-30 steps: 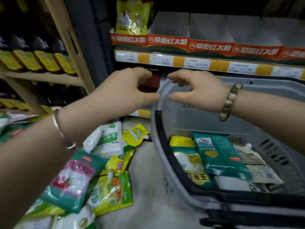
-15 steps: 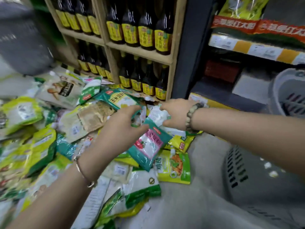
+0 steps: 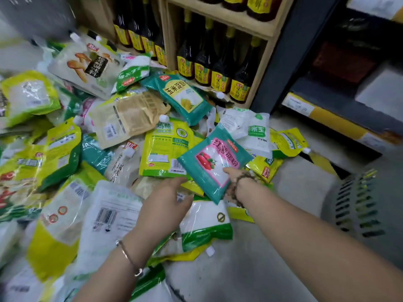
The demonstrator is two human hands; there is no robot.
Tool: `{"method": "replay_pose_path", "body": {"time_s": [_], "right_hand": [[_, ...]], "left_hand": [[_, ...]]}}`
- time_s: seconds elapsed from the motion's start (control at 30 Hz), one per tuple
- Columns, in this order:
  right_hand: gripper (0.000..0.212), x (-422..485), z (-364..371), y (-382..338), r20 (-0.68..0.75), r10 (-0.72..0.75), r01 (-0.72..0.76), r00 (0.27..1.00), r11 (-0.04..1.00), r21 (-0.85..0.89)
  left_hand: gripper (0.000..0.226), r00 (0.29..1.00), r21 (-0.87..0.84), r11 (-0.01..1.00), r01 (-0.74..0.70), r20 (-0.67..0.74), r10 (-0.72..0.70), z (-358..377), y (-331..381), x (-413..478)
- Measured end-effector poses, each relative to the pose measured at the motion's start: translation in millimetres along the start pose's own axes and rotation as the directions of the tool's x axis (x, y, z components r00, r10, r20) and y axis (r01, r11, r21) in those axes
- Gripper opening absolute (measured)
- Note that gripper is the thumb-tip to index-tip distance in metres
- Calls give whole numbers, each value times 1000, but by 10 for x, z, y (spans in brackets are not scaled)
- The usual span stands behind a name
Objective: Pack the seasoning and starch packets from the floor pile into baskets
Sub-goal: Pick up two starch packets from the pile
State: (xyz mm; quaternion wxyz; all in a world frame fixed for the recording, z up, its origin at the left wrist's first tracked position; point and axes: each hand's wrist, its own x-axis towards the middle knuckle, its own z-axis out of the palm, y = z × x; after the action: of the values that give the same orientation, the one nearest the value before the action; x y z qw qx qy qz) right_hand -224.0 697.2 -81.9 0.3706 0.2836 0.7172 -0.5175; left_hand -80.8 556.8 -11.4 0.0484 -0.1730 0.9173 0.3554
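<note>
A large pile of seasoning and starch packets (image 3: 122, 125) covers the floor at left and centre. My right hand (image 3: 234, 174) grips a teal packet with a pink panel (image 3: 212, 163), thumb on top, and holds it tilted above the pile. My left hand (image 3: 168, 204) hovers over the packets just left of it, fingers relaxed and holding nothing. A yellow-green chicken-essence pouch (image 3: 165, 147) lies directly beyond the left hand. A grey basket (image 3: 357, 205) stands at the right edge, only its slotted wall visible.
A wooden shelf with dark bottles bearing yellow labels (image 3: 202, 68) stands behind the pile. A dark metal upright (image 3: 292, 53) and a low store shelf with yellow price strips (image 3: 327, 118) are at right. Bare grey floor (image 3: 239, 269) lies between pile and basket.
The view swung from the basket to the floor pile. Both hands left the basket rim; the right hand took hold of the teal-pink packet and lifted it, and the left hand let go of it.
</note>
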Motion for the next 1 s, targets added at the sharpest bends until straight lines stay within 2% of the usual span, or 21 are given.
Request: {"method": "replay_pose_path", "body": {"time_s": [0.07, 0.2, 0.3, 0.37, 0.43, 0.5, 0.53, 0.57, 0.63, 0.67, 0.73, 0.8, 0.87, 0.93, 1.0], "right_hand": [[60, 96, 63, -26, 52, 45, -49, 998, 995, 90], [60, 140, -14, -64, 52, -1, 4, 999, 999, -45], [46, 78, -153, -12, 63, -95, 98, 993, 994, -39], [30, -25, -234, 85, 46, -159, 156, 986, 986, 61], [20, -151, -335, 214, 95, -201, 167, 975, 944, 284], [21, -269, -470, 353, 192, -259, 176, 947, 914, 365], [19, -325, -536, 431, 261, -292, 182, 920, 909, 375], [28, -360, -588, 504, 332, -323, 184, 886, 904, 386], [61, -380, -633, 648, 437, -345, 189, 831, 913, 361], [68, -374, -629, 701, 478, -340, 195, 810, 925, 327], [67, -350, -604, 762, 576, -316, 221, 754, 948, 230], [51, -367, -579, 743, 627, -290, 337, 723, 940, 46], [21, -387, -575, 730, 634, -284, 447, 720, 888, -109], [20, -418, -607, 710, 651, -265, 470, 712, 868, -161], [29, -417, -647, 689, 659, -262, 432, 705, 896, -105]], "left_hand": [[49, 1000, -37, 999, 4, -9, -4, 54, -30, 37], [45, 999, -83, 996, -24, -24, 22, 139, -52, 90], [37, 999, -165, 986, 6, -41, -13, 180, -95, 103], [29, 996, -278, 959, 53, -52, -70, 195, -148, 99], [22, 982, -446, 885, 132, -61, -177, 203, -204, 92], [16, 956, -632, 743, 219, -14, -294, 195, -226, 73], [12, 939, -710, 648, 276, 56, -339, 191, -223, 58], [9, 916, -757, 549, 355, 164, -367, 182, -200, 39], [27, 842, -756, 386, 529, 408, -353, 191, -165, 27], [40, 805, -730, 345, 590, 498, -323, 212, -161, 27], [52, 774, -696, 339, 633, 564, -288, 263, -135, 15], [56, 777, -694, 350, 629, 553, -301, 303, -75, -11], [53, 808, -733, 347, 586, 495, -318, 382, -43, -70], [35, 856, -800, 327, 504, 411, -314, 447, 3, -155], [17, 876, -855, 301, 422, 299, -378, 485, 38, -222]]}}
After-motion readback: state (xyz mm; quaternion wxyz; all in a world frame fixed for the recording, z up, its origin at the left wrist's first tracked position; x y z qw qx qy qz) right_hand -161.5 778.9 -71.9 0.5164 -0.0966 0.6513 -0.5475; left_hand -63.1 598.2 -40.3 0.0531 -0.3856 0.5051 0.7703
